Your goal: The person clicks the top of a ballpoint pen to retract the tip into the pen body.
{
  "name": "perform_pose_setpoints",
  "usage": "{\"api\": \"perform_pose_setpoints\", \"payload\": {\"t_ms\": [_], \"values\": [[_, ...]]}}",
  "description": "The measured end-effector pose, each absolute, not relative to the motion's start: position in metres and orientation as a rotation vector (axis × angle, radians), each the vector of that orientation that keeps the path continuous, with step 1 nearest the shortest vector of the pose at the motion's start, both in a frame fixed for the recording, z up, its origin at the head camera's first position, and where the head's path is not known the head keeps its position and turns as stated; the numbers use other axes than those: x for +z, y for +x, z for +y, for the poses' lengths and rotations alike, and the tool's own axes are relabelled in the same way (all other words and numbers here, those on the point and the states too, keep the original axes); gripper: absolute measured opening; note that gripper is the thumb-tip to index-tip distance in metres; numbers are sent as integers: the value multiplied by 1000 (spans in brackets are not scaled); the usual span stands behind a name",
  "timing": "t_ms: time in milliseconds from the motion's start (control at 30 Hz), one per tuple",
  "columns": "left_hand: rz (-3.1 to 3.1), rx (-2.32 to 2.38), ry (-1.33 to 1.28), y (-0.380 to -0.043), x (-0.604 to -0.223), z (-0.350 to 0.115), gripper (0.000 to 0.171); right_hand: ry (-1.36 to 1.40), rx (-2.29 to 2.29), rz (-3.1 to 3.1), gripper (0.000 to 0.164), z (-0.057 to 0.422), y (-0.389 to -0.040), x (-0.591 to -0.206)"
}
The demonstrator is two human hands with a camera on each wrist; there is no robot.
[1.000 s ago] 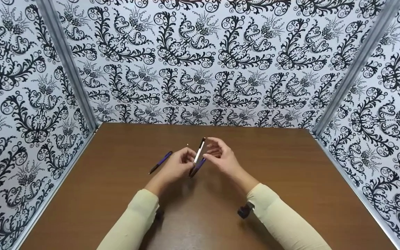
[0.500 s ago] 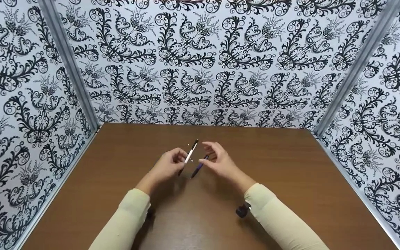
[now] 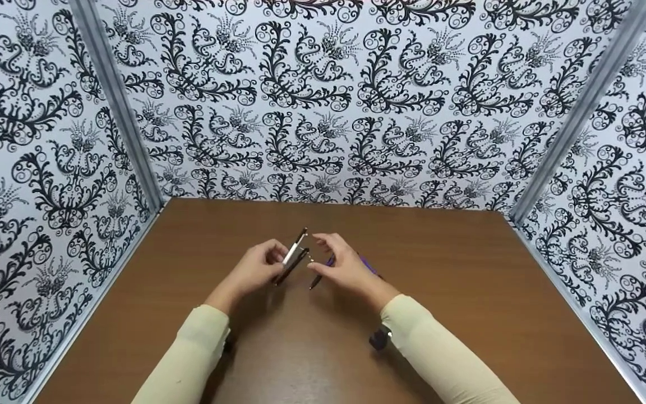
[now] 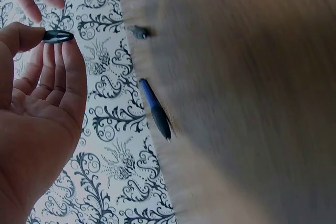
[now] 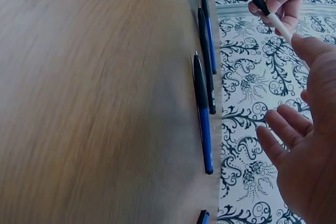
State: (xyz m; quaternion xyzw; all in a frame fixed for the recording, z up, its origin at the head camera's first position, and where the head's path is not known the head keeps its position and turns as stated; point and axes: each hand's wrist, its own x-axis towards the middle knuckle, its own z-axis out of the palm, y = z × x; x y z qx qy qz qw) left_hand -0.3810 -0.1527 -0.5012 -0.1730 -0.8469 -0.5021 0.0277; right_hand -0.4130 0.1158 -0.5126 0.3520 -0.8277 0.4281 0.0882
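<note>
The tabletop [image 3: 300, 353] is carrying four pens lying near each other, so crowding is looking like the main hazard: one careless sweep could be setting a pen rolling or jumbling the lot. Your right hand [image 3: 341, 262] is hovering over that group, thumb and fingers spread apart, gripping nothing visible; it's partly covering the blue pens below, so lowering it blind could be knocking one. Your left hand [image 3: 257, 264] is pinching between thumb and fingertips, having hold of just the white-and-black pen [image 3: 291, 253]. That pen is sitting up off the surface, tilted, its far end pointing toward your right hand but staying clear of it in the head view. Thin barrel, small contact: a slip or twist is seeming likely if your thumb is easing off or the right fingers are bumping it. The dark pen [image 5: 206, 66] is lying just below it, so a drop could be landing there. One blue pen [image 5: 204, 124] is lying under your right thumb, another [image 5: 211, 43] toward your left, a third [image 3: 369, 265] mostly hiding behind the right hand, easiest to be nudging unseen.
</note>
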Motion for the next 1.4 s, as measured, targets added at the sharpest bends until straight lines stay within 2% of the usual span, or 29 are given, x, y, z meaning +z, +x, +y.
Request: {"api": "perform_pose_setpoints", "payload": {"t_ms": [1400], "values": [[-2620,-1343,-362,-389,-505,-227,17,1023,1059,-2642,69,53,-421,-519]]}}
